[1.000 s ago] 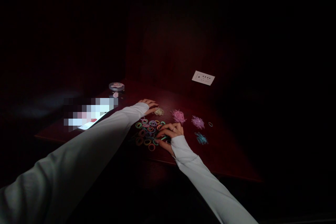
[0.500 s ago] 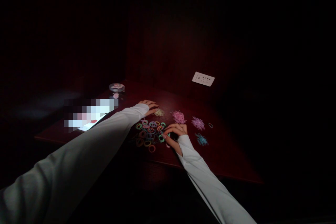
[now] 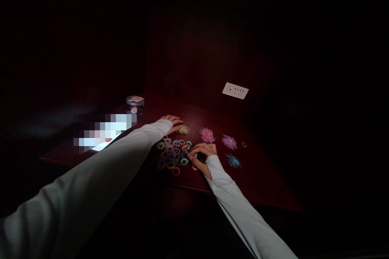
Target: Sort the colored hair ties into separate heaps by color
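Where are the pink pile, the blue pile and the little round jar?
pink pile [image 3: 207, 134], head view, middle of the heap
blue pile [image 3: 233, 160], head view, middle of the heap
round jar [image 3: 135, 100], head view, on its lid

Darkness swallows most of the table [image 3: 267, 186] and everything around it. A pixelated patch [image 3: 103, 131] hides whatever lies at the left. The left sleeve [image 3: 75, 194] covers part of the mixed bands [image 3: 172, 153] and runs off the bottom edge. Whether the right hand [image 3: 202, 156] pinches a band is too small to tell.
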The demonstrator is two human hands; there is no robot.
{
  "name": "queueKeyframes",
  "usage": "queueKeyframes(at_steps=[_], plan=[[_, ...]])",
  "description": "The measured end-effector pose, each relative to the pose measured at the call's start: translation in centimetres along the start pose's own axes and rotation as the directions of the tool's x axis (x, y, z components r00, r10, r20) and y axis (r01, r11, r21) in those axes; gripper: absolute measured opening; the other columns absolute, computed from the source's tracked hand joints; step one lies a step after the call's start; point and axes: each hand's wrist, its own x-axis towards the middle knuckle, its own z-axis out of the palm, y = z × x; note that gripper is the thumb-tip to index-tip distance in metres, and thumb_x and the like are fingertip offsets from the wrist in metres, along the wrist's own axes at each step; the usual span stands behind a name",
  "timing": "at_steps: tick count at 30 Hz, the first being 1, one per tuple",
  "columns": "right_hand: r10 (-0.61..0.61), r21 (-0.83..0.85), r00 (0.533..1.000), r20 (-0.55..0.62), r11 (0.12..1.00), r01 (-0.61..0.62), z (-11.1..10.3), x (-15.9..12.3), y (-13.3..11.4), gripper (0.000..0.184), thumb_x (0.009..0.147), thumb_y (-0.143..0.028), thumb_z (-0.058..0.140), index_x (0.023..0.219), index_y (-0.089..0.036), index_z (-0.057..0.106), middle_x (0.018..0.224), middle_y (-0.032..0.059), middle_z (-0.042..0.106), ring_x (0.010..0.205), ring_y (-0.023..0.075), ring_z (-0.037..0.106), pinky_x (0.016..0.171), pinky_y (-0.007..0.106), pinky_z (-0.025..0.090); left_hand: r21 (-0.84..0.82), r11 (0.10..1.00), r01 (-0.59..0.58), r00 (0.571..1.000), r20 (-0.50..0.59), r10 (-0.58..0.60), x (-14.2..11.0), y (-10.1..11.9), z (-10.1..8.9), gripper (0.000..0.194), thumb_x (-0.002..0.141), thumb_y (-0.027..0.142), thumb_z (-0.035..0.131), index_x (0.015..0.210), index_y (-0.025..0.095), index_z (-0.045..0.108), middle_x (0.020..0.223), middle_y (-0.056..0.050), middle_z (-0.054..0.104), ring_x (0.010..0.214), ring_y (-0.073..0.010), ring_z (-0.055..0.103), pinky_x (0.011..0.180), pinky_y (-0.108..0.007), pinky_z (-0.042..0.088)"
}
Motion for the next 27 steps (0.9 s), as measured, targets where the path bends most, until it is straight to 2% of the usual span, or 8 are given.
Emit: queueKeyframes(at_steps=[4, 7, 11, 13, 15, 18, 23, 27], plan=[[-0.025, -0.064, 0.994, -0.106, 0.998, 0.018, -1.4, -0.5, 1.2, 0.012, 0.090, -0.040, 0.077, 0.085, -0.030, 0.082, 0.100, 0.0038, 0.079, 0.105, 0.0277, 0.061, 0.099, 0.046, 0.043, 0.012, 1.000, 0.004, 1.000, 0.009, -0.004, 0.2, 0.1, 0.0, 0.043, 0.107, 0.043, 0.050, 0.147, 0.037, 0.064, 0.160, -0.003, 0.058, 0.145, -0.0298, 0.049, 0.120, -0.048, 0.040], [-0.009, -0.123, 0.971, -0.238, 0.992, -0.021, -4.0, -1.4, 3.5, 0.022, 0.093, -0.045, 0.071, 0.084, -0.027, 0.080, 0.100, 0.0064, 0.080, 0.104, 0.0290, 0.063, 0.098, 0.048, 0.043, 0.024, 1.000, -0.008, 1.000, 0.019, 0.007, 0.2, 0.2, -0.1, 0.044, 0.107, 0.042, 0.049, 0.149, 0.036, 0.063, 0.160, -0.005, 0.057, 0.146, -0.0307, 0.048, 0.120, -0.050, 0.040], [0.127, -0.146, 0.891, -0.435, 0.967, -0.209, -8.4, -3.0, 6.7, 0.039, 0.091, -0.061, 0.066, 0.079, -0.025, 0.077, 0.099, 0.0093, 0.079, 0.104, 0.0309, 0.067, 0.096, 0.047, 0.045, -0.007, 0.999, -0.031, 0.999, 0.029, 0.031, -0.2, 0.2, -0.7, 0.045, 0.108, 0.045, 0.046, 0.149, 0.036, 0.062, 0.160, -0.006, 0.057, 0.146, -0.0319, 0.048, 0.120, -0.051, 0.039], [0.216, -0.103, 0.852, -0.477, 0.949, -0.298, -10.1, -3.8, 7.7, 0.044, 0.089, -0.066, 0.064, 0.078, -0.025, 0.077, 0.093, 0.0090, 0.078, 0.098, 0.0300, 0.069, 0.091, 0.044, 0.048, -0.032, 0.998, -0.048, 0.998, 0.030, 0.049, -0.4, 0.2, -0.9, 0.045, 0.108, 0.046, 0.046, 0.149, 0.038, 0.062, 0.161, -0.005, 0.056, 0.147, -0.0323, 0.047, 0.121, -0.052, 0.039], [0.279, -0.071, 0.836, -0.472, 0.933, -0.352, -11.1, -4.4, 8.2, 0.046, 0.086, -0.069, 0.064, 0.076, -0.026, 0.076, 0.088, 0.0085, 0.077, 0.092, 0.0292, 0.069, 0.086, 0.042, 0.049, -0.038, 0.999, -0.034, 0.999, 0.027, 0.036, -0.4, 0.4, -1.0, 0.044, 0.108, 0.046, 0.048, 0.148, 0.039, 0.063, 0.161, -0.005, 0.056, 0.147, -0.0324, 0.047, 0.121, -0.051, 0.038], [0.302, -0.085, 0.843, -0.445, 0.923, -0.376, -11.5, -4.8, 8.2, 0.045, 0.082, -0.070, 0.066, 0.072, -0.027, 0.075, 0.088, 0.0076, 0.076, 0.091, 0.0289, 0.068, 0.086, 0.042, 0.049, -0.024, 1.000, 0.004, 1.000, 0.026, -0.004, -0.4, 0.6, -0.8, 0.043, 0.107, 0.045, 0.050, 0.147, 0.039, 0.064, 0.160, -0.004, 0.057, 0.147, -0.0320, 0.048, 0.121, -0.051, 0.038], [0.294, -0.159, 0.842, -0.452, 0.902, -0.401, -11.1, -4.4, 8.7, 0.044, 0.082, -0.070, 0.065, 0.068, -0.029, 0.073, 0.089, 0.0058, 0.075, 0.092, 0.0290, 0.064, 0.088, 0.043, 0.047, 0.005, 1.000, -0.027, 1.000, 0.015, 0.027, -0.2, 0.5, -0.6, 0.045, 0.108, 0.045, 0.046, 0.148, 0.036, 0.063, 0.160, -0.007, 0.057, 0.145, -0.0325, 0.048, 0.120, -0.052, 0.039], [0.288, -0.128, 0.791, -0.539, 0.901, -0.415, -11.1, -4.1, 10.1, 0.057, 0.084, -0.078, 0.054, 0.063, -0.027, 0.068, 0.083, 0.0094, 0.074, 0.090, 0.0298, 0.062, 0.088, 0.045, 0.045, -0.002, 1.000, 0.004, 1.000, 0.030, -0.004, -0.2, 0.4, -0.5, 0.044, 0.108, 0.044, 0.049, 0.149, 0.037, 0.062, 0.161, -0.006, 0.056, 0.147, -0.0312, 0.047, 0.122, -0.050, 0.037]])
